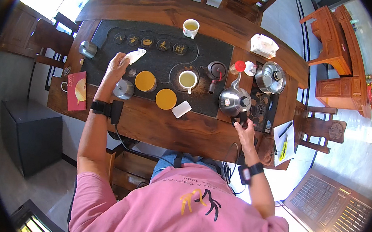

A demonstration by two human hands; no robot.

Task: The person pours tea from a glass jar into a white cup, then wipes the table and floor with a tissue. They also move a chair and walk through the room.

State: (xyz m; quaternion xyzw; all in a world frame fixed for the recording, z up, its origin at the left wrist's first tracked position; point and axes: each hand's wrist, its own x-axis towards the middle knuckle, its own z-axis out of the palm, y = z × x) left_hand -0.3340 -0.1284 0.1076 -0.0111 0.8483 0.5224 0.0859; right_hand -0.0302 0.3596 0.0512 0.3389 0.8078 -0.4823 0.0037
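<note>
My left hand [116, 68] holds a crumpled white tissue [136, 56] over the left part of the black stone tea tray [157, 59]. My right hand [246, 131] is at the black handle of a steel kettle [234, 101], its fingers around the handle's lower end. A white cup of pale yellow-green tea [187, 80] stands on the tray's round recess, with a dark clay teapot [216, 71] to its right. Another filled cup [191, 28] stands at the tray's far edge. Two jars with yellow lids [145, 81] [166, 99] and a small white rectangular object [181, 109] lie nearer me.
A steel canister [124, 89] stands beside my left wrist, another [88, 49] at far left near a red booklet [77, 91]. Right of the tray are a red-capped jar [237, 67], a lidded steel pot [270, 77], a tissue pack [264, 46] and paper with pens [283, 143]. Cables hang near both arms.
</note>
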